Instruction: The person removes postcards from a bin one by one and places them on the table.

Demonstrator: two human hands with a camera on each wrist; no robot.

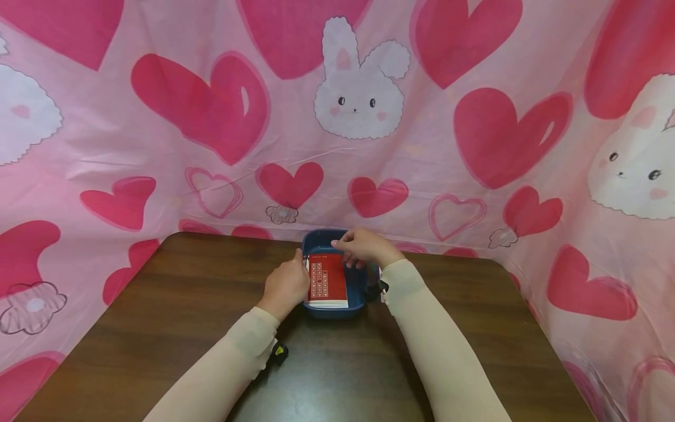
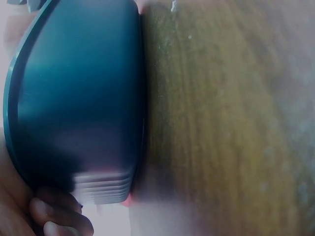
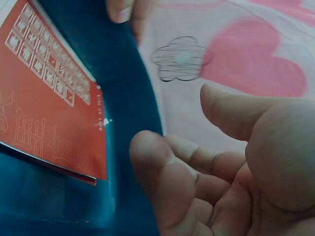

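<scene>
A blue plastic tub (image 1: 335,313) stands near the far edge of the table. Inside lies a red booklet (image 1: 336,275) with pale printed characters, and white page edges show along its near side. My left hand (image 1: 287,284) grips the tub's left rim; in the left wrist view its fingers (image 2: 59,214) curl under the rim against the outer wall (image 2: 78,88). Over the tub's far right part is my right hand (image 1: 369,247). Its thumb and fingers (image 3: 165,182) are apart and loosely bent, holding nothing, beside the booklet's corner in the right wrist view.
The brown wooden table (image 1: 174,328) ends just behind the tub, where a pink cloth (image 1: 327,152) with hearts and rabbits hangs. The cloth also closes off both sides. A small black device (image 1: 279,353) sits at the left wrist, another (image 1: 377,289) at the right.
</scene>
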